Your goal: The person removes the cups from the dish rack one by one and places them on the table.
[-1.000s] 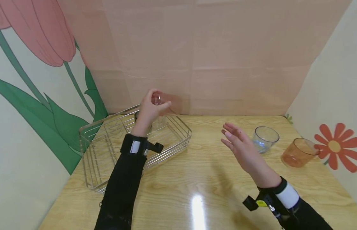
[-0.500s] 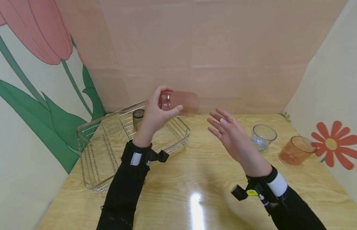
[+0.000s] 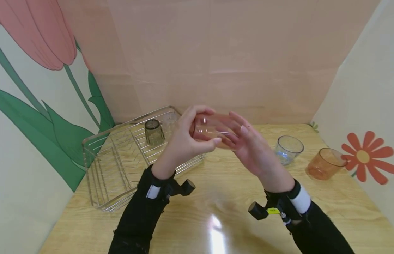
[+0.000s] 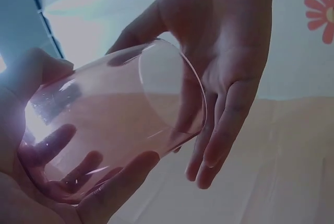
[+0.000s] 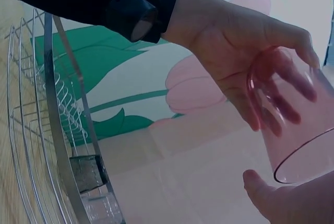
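Note:
My left hand (image 3: 184, 141) grips a transparent pink glass (image 3: 205, 129) around its base end, thumb on the near side. The glass lies nearly sideways in the air, its open rim towards my right hand (image 3: 255, 153). In the left wrist view, the right hand's fingers (image 4: 235, 112) extend fairly straight beside the rim, partly seen through the pink wall. Whether they touch the glass I cannot tell. The right wrist view has the left fingers wrapped around the pink glass (image 5: 292, 119), with the right thumb (image 5: 255, 182) near the rim.
A metal wire dish rack (image 3: 111, 204) stands on the left of the wooden table (image 3: 190, 218). It holds an upside-down smoky glass (image 3: 154, 134) and a clear glass (image 3: 169, 123) partly behind my left hand. At the right stand a clear glass (image 3: 289, 151) and an orange glass (image 3: 323, 167).
My left hand has carried the pink glass rightwards, away from over the rack. My right hand has moved left to meet it at the rim. The smoky glass has come into full view.

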Tool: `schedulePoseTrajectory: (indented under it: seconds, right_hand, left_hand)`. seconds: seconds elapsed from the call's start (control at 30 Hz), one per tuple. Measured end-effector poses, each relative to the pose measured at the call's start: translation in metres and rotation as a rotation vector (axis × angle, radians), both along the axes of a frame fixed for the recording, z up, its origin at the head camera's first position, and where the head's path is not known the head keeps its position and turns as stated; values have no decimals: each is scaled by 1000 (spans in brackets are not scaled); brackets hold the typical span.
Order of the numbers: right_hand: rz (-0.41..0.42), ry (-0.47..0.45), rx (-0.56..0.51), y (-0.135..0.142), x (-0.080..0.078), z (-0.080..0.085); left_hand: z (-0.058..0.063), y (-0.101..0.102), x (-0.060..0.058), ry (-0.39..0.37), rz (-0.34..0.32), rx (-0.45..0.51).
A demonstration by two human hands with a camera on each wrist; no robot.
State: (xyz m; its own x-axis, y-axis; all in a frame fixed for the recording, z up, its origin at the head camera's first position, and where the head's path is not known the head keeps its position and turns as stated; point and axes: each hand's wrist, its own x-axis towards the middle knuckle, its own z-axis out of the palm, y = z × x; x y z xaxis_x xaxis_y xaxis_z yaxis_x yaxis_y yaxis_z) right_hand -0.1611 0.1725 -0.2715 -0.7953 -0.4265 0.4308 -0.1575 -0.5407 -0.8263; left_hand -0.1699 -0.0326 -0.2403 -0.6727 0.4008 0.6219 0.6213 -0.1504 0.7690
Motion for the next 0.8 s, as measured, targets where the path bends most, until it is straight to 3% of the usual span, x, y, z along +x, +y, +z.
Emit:
schedulePoseTrajectory:
  seconds: [0.2, 0.43, 0.8]
  right_hand:
    - [129, 121, -21, -3, 3, 4]
    - [183, 175, -41, -5, 6, 5]
    - [198, 186, -63, -3, 9, 1]
  left_hand:
    - [-1, 4, 10, 87, -4, -2]
    - [-4, 6, 16, 235, 82, -62]
    - [-6, 9, 20, 264, 106, -112]
